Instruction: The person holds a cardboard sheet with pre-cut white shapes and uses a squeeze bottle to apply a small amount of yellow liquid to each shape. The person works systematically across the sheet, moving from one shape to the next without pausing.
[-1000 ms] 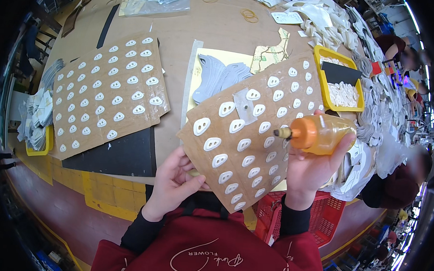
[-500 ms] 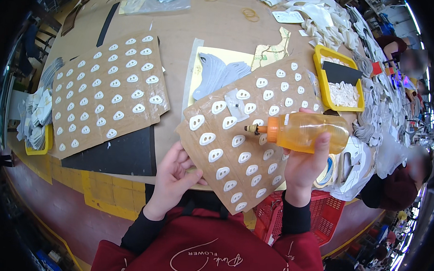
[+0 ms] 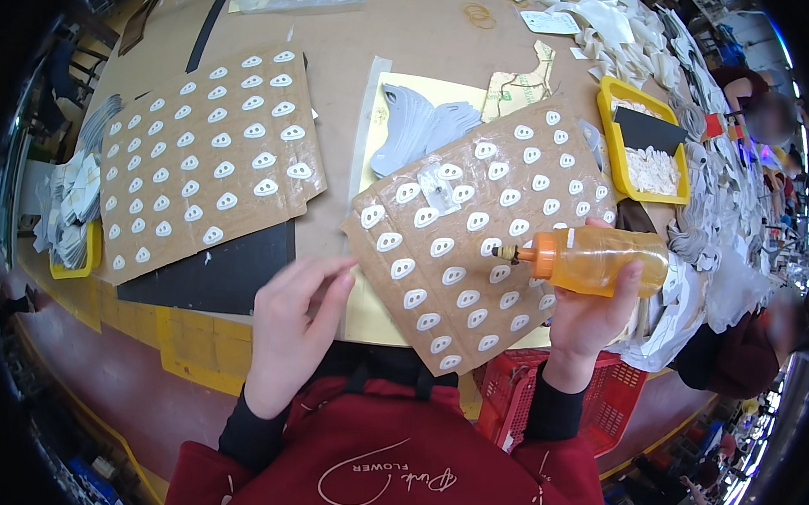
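Observation:
My right hand is closed round a clear squeeze bottle of amber liquid, lying nearly level. Its orange cap and dark, wrapped nozzle point left, over the right board. That brown board lies tilted on the table, carrying rows of small white rounded-triangle pieces with two holes each. A small clear plastic bag rests on its upper left part. My left hand, slightly blurred, is beside the board's left edge, thumb and forefinger drawn together; whether anything is between them cannot be made out.
Another brown board with similar white pieces lies left, over a black panel. Grey cut pieces sit on yellow paper beyond the right board. A yellow tray holds white pieces. Below the table edge stands a red crate. People work at right.
My left hand has come off the right board's edge and moved left and nearer me. My right hand and the bottle have shifted slightly right in view.

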Demonstrator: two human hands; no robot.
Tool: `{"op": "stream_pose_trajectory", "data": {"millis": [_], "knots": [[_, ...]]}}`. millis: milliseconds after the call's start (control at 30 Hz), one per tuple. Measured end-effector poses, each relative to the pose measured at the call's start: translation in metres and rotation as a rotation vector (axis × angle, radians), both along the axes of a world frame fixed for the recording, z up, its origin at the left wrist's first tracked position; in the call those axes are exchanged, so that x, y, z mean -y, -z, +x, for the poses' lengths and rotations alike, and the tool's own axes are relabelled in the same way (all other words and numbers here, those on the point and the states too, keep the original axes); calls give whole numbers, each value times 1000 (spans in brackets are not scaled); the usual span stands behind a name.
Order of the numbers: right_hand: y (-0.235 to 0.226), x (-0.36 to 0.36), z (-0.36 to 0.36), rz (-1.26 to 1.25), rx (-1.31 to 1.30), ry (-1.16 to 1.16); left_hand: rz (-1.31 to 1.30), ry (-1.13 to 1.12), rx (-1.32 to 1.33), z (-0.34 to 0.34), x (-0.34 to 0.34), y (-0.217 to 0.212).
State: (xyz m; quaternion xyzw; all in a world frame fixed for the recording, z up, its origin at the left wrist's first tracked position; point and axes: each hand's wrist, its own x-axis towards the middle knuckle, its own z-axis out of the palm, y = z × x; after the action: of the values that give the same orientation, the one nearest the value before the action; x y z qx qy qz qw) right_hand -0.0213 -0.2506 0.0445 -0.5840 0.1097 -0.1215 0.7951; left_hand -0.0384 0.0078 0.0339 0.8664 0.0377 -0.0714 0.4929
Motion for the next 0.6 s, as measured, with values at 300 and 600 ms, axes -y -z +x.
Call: {"op": "stream_pose_trajectory", "data": {"millis": [300, 600], "knots": [[4, 2, -12, 27, -13, 109, 205, 331, 344, 72, 28, 8], [12, 8, -14, 45, -44, 152, 344, 488, 291, 82, 33, 6]]}}
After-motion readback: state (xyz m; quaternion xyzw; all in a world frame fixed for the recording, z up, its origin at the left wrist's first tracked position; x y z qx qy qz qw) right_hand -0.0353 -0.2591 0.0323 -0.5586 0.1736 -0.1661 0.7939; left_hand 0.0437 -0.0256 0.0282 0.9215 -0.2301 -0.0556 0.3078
